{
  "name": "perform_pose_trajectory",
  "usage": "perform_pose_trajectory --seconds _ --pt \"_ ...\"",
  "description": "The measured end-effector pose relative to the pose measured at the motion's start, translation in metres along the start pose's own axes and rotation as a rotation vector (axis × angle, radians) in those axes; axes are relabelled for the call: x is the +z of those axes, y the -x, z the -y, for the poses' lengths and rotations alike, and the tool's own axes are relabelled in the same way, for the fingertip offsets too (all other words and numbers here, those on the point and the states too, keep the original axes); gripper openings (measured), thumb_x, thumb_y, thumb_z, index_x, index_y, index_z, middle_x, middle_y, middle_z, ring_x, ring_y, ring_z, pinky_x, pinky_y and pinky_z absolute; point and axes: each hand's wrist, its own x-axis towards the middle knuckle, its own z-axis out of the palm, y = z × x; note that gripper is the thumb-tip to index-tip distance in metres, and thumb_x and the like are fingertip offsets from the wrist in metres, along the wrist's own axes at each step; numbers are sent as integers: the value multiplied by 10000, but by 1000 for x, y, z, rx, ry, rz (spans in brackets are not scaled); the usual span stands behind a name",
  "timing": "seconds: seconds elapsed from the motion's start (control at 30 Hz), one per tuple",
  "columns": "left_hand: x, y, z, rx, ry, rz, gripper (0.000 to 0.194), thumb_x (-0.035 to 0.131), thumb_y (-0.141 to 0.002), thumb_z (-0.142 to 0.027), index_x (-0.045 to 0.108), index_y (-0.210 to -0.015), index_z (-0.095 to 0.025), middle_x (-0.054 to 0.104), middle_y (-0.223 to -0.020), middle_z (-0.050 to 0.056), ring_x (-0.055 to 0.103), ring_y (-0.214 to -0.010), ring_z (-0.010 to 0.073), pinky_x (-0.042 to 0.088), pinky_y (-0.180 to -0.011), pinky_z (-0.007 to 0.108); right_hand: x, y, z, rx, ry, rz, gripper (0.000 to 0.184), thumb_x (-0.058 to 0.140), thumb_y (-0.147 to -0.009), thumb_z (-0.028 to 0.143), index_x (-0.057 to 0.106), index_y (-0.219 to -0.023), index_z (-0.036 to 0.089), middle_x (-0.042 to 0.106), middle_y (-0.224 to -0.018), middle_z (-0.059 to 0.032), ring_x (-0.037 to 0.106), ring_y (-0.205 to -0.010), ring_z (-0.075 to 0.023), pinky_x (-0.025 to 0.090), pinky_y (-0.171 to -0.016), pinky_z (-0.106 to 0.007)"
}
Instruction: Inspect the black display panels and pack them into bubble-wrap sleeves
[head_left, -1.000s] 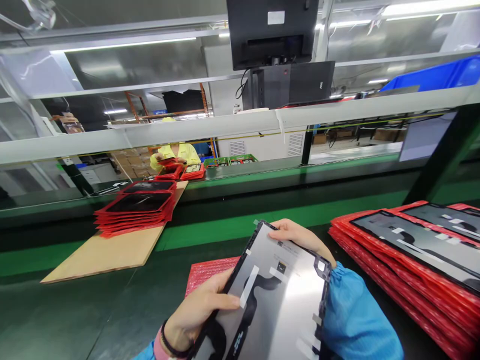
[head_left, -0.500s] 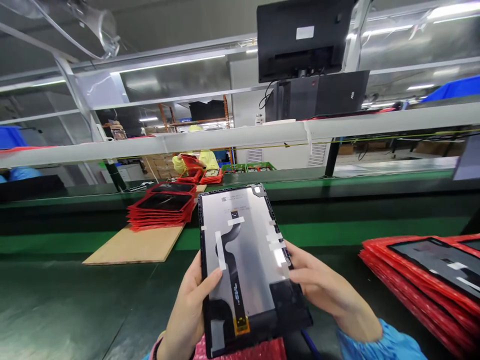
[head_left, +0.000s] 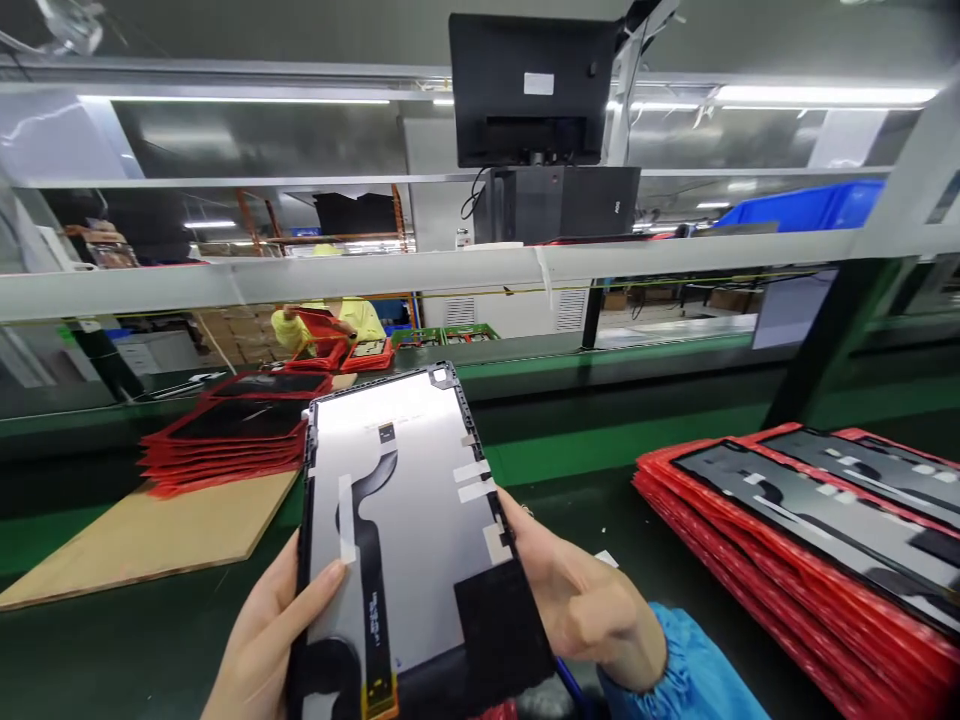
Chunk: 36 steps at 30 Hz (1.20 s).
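Both hands' fingers (head_left: 330, 578) around upright display panel (head_left: 405, 530) edges.

A long workbench with a dark green mat top (head_left: 135, 650) runs across the foreground, and beyond it lies a bright green conveyor strip (head_left: 637, 440). A pale grey metal rail (head_left: 450, 268) crosses the whole width at mid height, carried on the right by a slanted black post (head_left: 817, 345). Above it hangs a black flat monitor seen from the back (head_left: 532, 85), with a second dark screen (head_left: 592, 203) below. Long white fluorescent tube lights (head_left: 825, 95) glow under the grey ceiling. A blue plastic bin (head_left: 802, 205) sits on a high shelf at right. Far back stand orange-framed storage racks (head_left: 255, 215).
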Motion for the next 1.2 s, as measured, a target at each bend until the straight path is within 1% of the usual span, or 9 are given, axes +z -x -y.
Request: perform_pose_trajectory --seconds 0.07,0.2,0.4,0.57,0.73,0.83,0.97,1.03,1.2 --pt "-2 -2 0 -26 -28 1 786 808 -560 -301 509 -1286 -276 726 -1028 31 696 -834 271 583 -643 251 1 0 -2 -14 -15 2 1039 536 -417 62 276 -1400 278 535 -1280 -76 614 -886 -208 420 -671 -275" --pt "-7 -5 0 -66 -102 -20 830 796 -582 -341 453 -1335 -281 728 -1015 52 705 -778 273 583 -582 248 2 1 -8 -33 -6 -32 1034 573 -427 85 284 -1395 302 507 -1316 -86 599 -991 -261 433 -760 -352" --pt "-9 -8 2 -47 -61 9 875 807 -563 -333 428 -1351 -300 720 -1050 39 693 -848 291 587 -664 280 -2 2 -11 -32 21 -30 1073 627 -431 52 267 -1408 311 501 -1337 -74 542 -1107 -268 435 -838 -385" --pt "-11 -9 0 -103 -102 -2 818 769 -629 -325 407 -1362 -301 715 -1057 58 696 -838 292 591 -657 305 5 2 -3 2 3 -6 1048 557 -426 -19 313 -1392 305 541 -1299 -52 550 -1100 -238 435 -844 -360" --pt "-14 -12 1 -106 -156 -5 772 746 -662 -320 410 -1356 -289 709 -1067 84 698 -824 301 595 -645 342 13 2 3 22 -29 -41 1010 532 -446 -27 337 -1376 313 579 -1248 -28 577 -1062 -215 432 -828 -335" --pt "-15 -13 2 -87 -149 11 752 749 -653 -312 435 -1336 -295 705 -1085 65 698 -831 288 593 -652 314 15 2 4 38 -28 -52 1010 526 -445 -40 341 -1373 310 593 -1225 -22 580 -1062 -212 425 -835 -331" --pt "-15 -13 2 -66 -147 25 720 769 -624 -314 492 -1288 -293 713 -1073 32 700 -820 261 584 -586 242 15 3 3 38 -35 -71 1030 503 -432 -46 322 -1382 308 598 -1227 -16 560 -1084 -213 436 -792 -306" --pt "-14 -13 2 -51 -138 28 733 786 -598 -323 507 -1275 -286 721 -1050 21 701 -814 253 573 -549 213 14 3 2 32 -40 -81 1032 500 -437 -41 309 -1385 317 596 -1238 -11 560 -1081 -212 442 -780 -304" --pt "-10 -13 3 -27 -84 23 822 814 -532 -361 506 -1287 -258 740 -969 25 700 -800 270 547 -456 203 13 5 -1 23 -37 -111 1033 508 -450 -36 297 -1392 332 596 -1236 -4 574 -1070 -204 451 -786 -303"
